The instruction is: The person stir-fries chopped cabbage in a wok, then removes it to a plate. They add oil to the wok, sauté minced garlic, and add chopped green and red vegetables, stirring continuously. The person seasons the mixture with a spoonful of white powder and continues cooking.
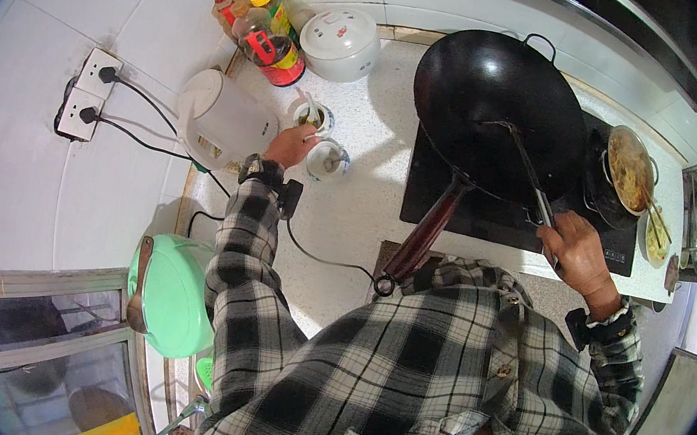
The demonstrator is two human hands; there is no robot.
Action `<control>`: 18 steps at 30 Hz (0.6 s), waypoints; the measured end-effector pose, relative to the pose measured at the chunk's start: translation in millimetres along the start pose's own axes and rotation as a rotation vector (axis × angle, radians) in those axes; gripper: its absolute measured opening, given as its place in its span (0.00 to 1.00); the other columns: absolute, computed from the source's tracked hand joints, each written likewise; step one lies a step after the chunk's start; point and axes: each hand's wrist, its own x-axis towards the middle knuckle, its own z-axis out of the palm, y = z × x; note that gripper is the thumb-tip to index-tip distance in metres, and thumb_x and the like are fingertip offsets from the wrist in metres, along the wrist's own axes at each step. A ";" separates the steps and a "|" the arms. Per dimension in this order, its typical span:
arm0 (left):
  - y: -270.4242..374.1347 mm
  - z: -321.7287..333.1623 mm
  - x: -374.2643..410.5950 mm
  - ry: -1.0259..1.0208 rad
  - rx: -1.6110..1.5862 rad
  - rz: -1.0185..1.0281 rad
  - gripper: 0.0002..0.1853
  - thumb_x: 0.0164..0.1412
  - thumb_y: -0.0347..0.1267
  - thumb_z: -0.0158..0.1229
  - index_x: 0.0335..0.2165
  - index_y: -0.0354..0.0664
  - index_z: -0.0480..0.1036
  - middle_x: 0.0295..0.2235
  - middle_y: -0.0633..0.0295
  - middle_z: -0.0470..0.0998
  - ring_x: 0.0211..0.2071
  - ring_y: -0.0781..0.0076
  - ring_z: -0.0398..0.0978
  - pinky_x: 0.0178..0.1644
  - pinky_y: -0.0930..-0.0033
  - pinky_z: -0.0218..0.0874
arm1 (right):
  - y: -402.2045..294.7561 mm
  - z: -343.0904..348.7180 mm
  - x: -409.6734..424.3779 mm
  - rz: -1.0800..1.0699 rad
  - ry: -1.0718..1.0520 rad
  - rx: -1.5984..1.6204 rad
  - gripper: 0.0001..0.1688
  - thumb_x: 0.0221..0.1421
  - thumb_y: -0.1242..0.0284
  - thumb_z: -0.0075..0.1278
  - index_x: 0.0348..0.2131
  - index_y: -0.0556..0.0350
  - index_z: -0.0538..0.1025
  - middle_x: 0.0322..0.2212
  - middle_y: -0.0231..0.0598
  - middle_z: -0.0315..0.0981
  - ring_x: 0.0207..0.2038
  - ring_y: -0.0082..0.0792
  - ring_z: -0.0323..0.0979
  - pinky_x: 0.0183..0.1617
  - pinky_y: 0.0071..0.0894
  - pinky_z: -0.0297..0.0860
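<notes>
My right hand (575,254) grips the handle of a metal wok spatula (533,172), whose head rests in a large black wok (493,98). The wok's dark red wooden handle (422,234) points towards me. On the left, my left hand (292,145) is at two small condiment bowls. The farther bowl (328,119) has a white spoon (313,110) and dark contents. The nearer bowl (327,162) has a spoon and pale contents. My fingertips are by the rims, and I cannot tell whether they hold anything.
The wok sits over a black cooktop (486,226). A steaming pan of food (629,165) and a plate of food (656,238) are on the right, with chopsticks (658,215). Sauce bottles (271,52), a lidded white pot (339,45), an electric kettle (230,116) and a green basin (176,300) are left.
</notes>
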 end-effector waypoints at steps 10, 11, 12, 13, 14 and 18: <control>11.6 3.0 -5.7 0.046 0.070 0.012 0.16 0.57 0.40 0.50 0.33 0.37 0.72 0.29 0.44 0.74 0.34 0.46 0.72 0.36 0.57 0.62 | -7.2 25.3 -1.3 -0.001 -0.104 -0.125 0.12 0.39 0.75 0.50 0.30 0.52 0.71 0.25 0.40 0.63 0.31 0.38 0.67 0.31 0.35 0.66; 14.0 3.4 -7.4 0.075 0.085 0.019 0.16 0.57 0.40 0.50 0.33 0.37 0.72 0.29 0.44 0.74 0.34 0.45 0.71 0.36 0.57 0.61 | -8.8 26.9 -0.9 -0.005 -0.104 -0.106 0.12 0.39 0.75 0.50 0.30 0.52 0.71 0.25 0.40 0.63 0.31 0.38 0.67 0.32 0.35 0.66; 17.7 2.8 -8.4 0.088 0.093 0.031 0.16 0.57 0.40 0.49 0.33 0.37 0.72 0.29 0.43 0.74 0.34 0.44 0.71 0.36 0.56 0.61 | -10.3 28.5 -0.9 -0.012 -0.099 -0.087 0.12 0.39 0.75 0.50 0.30 0.52 0.71 0.25 0.40 0.63 0.31 0.38 0.67 0.32 0.35 0.66; 21.4 0.5 -8.9 0.090 0.093 0.034 0.16 0.57 0.40 0.49 0.32 0.37 0.72 0.29 0.43 0.74 0.34 0.44 0.71 0.36 0.56 0.61 | -11.3 29.5 -0.5 -0.026 -0.096 -0.076 0.12 0.39 0.75 0.50 0.30 0.51 0.71 0.25 0.40 0.64 0.32 0.38 0.67 0.32 0.35 0.66; 25.9 -3.7 -9.5 0.076 0.083 0.040 0.16 0.57 0.40 0.49 0.32 0.37 0.72 0.29 0.43 0.73 0.34 0.44 0.71 0.36 0.56 0.61 | -12.1 30.3 -0.9 -0.001 -0.146 -0.030 0.12 0.39 0.74 0.49 0.31 0.51 0.71 0.25 0.39 0.63 0.33 0.39 0.67 0.33 0.35 0.66; 56.1 -31.7 -10.6 0.029 0.078 0.072 0.14 0.58 0.37 0.51 0.33 0.35 0.72 0.30 0.44 0.74 0.34 0.45 0.72 0.38 0.56 0.62 | -8.6 27.9 -2.3 -0.008 -0.157 0.036 0.17 0.40 0.76 0.49 0.36 0.48 0.72 0.26 0.40 0.64 0.33 0.40 0.68 0.34 0.37 0.66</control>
